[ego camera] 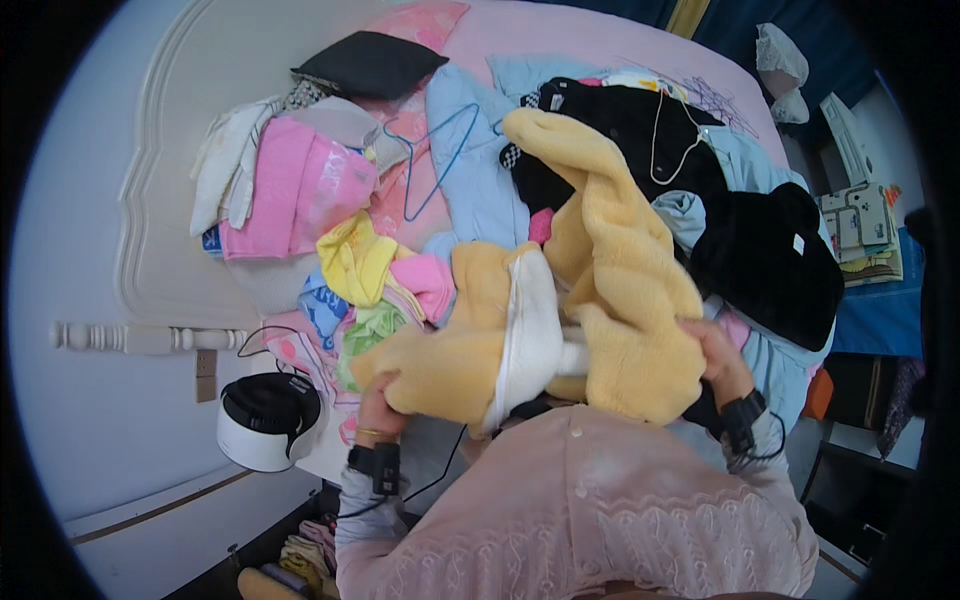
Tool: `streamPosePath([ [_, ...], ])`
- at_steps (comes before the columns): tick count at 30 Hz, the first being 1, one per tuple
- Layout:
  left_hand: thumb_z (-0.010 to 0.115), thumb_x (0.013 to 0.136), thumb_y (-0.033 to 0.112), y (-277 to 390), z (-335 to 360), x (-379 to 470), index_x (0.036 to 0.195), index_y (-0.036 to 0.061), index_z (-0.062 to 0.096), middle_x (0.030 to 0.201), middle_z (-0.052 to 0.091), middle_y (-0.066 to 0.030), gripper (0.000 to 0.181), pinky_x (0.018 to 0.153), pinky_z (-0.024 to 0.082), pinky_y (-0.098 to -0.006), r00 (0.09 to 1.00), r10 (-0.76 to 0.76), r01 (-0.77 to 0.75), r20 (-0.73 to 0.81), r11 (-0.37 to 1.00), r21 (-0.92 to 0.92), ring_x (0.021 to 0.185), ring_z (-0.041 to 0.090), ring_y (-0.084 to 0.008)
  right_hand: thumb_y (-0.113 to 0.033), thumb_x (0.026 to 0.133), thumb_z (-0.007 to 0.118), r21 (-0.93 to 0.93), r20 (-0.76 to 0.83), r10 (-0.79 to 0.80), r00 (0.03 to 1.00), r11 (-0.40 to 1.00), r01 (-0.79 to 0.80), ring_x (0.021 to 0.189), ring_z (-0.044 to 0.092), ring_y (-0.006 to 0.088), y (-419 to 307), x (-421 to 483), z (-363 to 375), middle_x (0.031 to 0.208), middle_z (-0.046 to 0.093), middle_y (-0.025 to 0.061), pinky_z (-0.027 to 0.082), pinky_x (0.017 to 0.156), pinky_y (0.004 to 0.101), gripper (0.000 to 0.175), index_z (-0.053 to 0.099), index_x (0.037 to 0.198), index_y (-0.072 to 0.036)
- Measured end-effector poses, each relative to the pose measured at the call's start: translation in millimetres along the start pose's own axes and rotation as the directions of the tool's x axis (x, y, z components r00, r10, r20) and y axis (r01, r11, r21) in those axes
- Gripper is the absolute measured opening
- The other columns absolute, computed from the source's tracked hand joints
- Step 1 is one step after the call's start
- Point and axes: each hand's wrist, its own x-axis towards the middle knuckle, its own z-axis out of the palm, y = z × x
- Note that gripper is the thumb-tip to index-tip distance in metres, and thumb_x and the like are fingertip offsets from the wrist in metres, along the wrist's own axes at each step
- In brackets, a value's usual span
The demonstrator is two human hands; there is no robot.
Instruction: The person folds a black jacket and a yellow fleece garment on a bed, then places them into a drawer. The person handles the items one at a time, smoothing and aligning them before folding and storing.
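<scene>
A yellow fleece garment (630,262) with a white lining (531,322) is spread in front of my body, over the near edge of the bed. My left hand (384,405) grips its left part, and my right hand (716,356) grips its right side. Beyond the garment lie a light blue cloth (480,165) and a blue clothes hanger (409,180). A black garment (630,142) lies behind it, and another black fleece piece (772,262) is to the right. Small yellow (356,259), pink (426,283) and green (371,330) cloths lie near my left hand.
Pink folded towels (300,187), a white cloth (232,165) and a black cushion (369,64) lie near the headboard (172,150). A white and black appliance (266,420) stands at the left. A white hanger (654,154) lies on the clothes. An open drawer (300,562) holds folded cloths at lower left.
</scene>
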Motion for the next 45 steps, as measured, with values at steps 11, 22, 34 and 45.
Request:
streamPosePath([
  [11,0.041,0.094,0.018,263.8,176.5,-95.6,0.12,-0.0019,0.047,0.12,0.054,-0.0152,0.033,0.092,0.044,-0.041,0.282,0.923,-0.938,0.261,0.208,0.277,0.11,0.052,-0.0267,-0.019,0.089,0.053,-0.073,0.26,-0.821,0.508,0.507,0.859,0.092,0.061,0.0181,-292.7,38.5,176.6,0.107,0.061,0.009,0.05,0.082,0.0307,0.031,0.054,0.114,-0.001],
  [22,0.046,0.092,0.019,256.0,176.6,-170.1,0.121,-0.0026,0.046,0.116,0.055,-0.0135,0.036,0.09,0.045,-0.0374,0.207,0.95,-0.975,0.233,0.181,0.128,0.106,0.055,-0.0235,-0.02,0.083,0.061,-0.472,0.751,-0.659,-0.043,-0.58,0.664,0.095,0.06,0.0193,-207.6,-36.6,201.4,0.105,0.062,0.0076,0.049,0.08,0.0334,0.037,0.054,0.114,-0.004],
  [34,0.057,0.081,0.02,24.7,-129.7,103.0,0.091,0.0117,0.052,0.055,0.05,-0.0047,0.014,0.031,0.03,-0.0297,0.826,0.274,-0.132,-0.494,0.944,0.303,0.033,0.04,-0.0171,-0.021,0.084,0.054,-0.368,-0.127,0.171,0.977,0.906,-0.207,0.069,0.055,0.0219,100.4,213.3,-50.3,0.083,0.052,0.0071,0.05,0.061,0.0388,0.021,0.053,0.097,-0.004],
  [45,0.063,0.072,0.011,-18.0,-47.9,65.7,0.11,-0.0043,0.049,0.101,0.056,-0.0225,0.044,0.085,0.041,-0.0417,0.53,0.77,-0.281,0.355,-0.236,0.93,0.097,0.052,-0.0386,-0.04,0.076,0.064,-0.832,-0.364,-0.617,0.698,0.552,0.054,0.103,0.056,0.0292,-28.1,297.0,-47.8,0.112,0.058,0.0206,0.042,0.088,0.0329,0.07,0.044,0.124,0.007],
])
